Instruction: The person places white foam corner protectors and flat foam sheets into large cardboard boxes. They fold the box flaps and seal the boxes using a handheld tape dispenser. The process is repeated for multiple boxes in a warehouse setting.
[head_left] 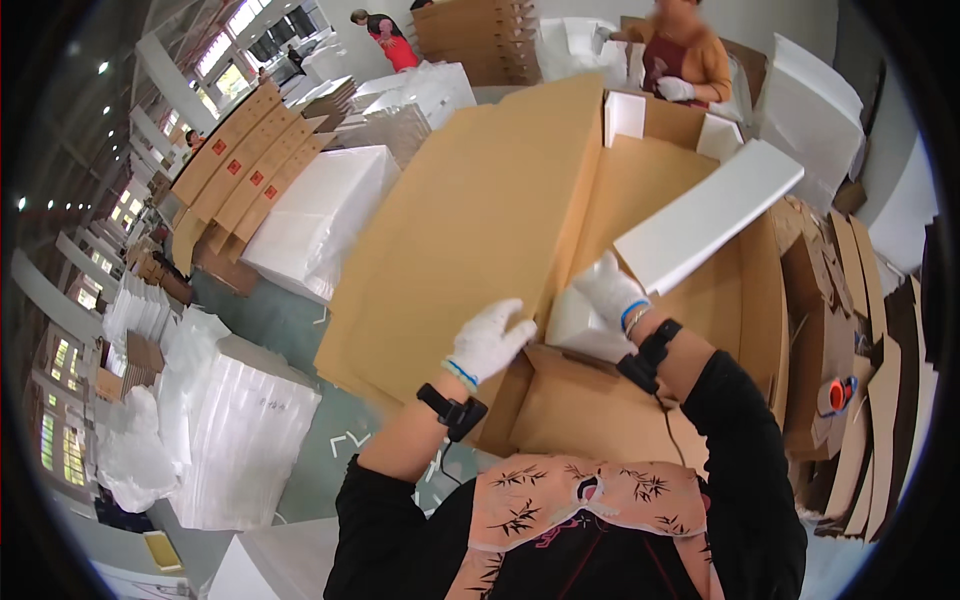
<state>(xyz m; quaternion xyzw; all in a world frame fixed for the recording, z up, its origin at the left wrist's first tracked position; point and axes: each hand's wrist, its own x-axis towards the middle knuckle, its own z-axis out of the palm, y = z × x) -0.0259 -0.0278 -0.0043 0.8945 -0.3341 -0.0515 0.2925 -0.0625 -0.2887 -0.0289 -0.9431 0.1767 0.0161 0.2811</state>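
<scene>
A large open cardboard box (755, 275) lies before me, its wide brown flap (455, 215) spread out to the left. My left hand (490, 343), in a white glove, is at the flap's near edge with thumb and fingers apart. My gloved right hand (605, 290) is closed over a white foam block (585, 328) in the box's near part; its fingers are partly hidden. Beside that hand a long white foam slab (710, 215) slants across the box. White foam blocks, one of them at the far left corner (625, 118), sit in the far corners.
Beyond the box stands a co-worker (690, 60) with white gloves. Wrapped white stacks (245, 430) and leaning cardboard sheets (235, 165) stand at the left. Folded cardboard (850, 400) crowds the right side, where an orange-and-white tape roll (838, 396) sits.
</scene>
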